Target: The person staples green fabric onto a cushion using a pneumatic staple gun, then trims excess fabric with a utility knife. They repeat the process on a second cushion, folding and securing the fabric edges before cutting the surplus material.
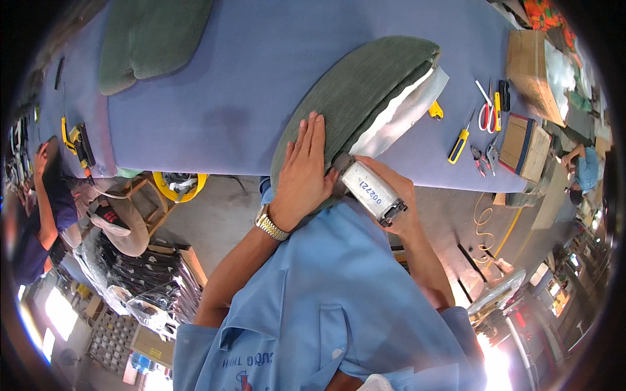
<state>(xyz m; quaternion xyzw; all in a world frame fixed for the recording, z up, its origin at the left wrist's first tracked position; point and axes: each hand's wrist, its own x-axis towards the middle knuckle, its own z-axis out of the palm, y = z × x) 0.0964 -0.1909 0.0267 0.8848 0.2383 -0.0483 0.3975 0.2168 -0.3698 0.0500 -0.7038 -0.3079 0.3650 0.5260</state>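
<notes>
A dark green upholstered cushion (pixel 355 78) lies at a slant over the near edge of the table, its white inner material (pixel 390 117) showing along the right side. My left hand (pixel 303 159) rests flat on the cushion's near end, fingers stretched out, with a metal-band watch on the wrist. My right hand (pixel 399 186) is wrapped round a silver staple gun (pixel 368 186). The gun's dark nose meets the cushion's near right edge, close to my left thumb. Where exactly the nose touches is hidden.
On the blue-covered table (pixel 228 117) lies another green cushion (pixel 153 39) at the far left. A yellow screwdriver (pixel 459 144), scissors (pixel 486 117), pliers (pixel 480 159) and a cardboard box (pixel 536 72) are on the right. A yellow bucket (pixel 179 187) stands below the table edge; a person (pixel 39 208) works at left.
</notes>
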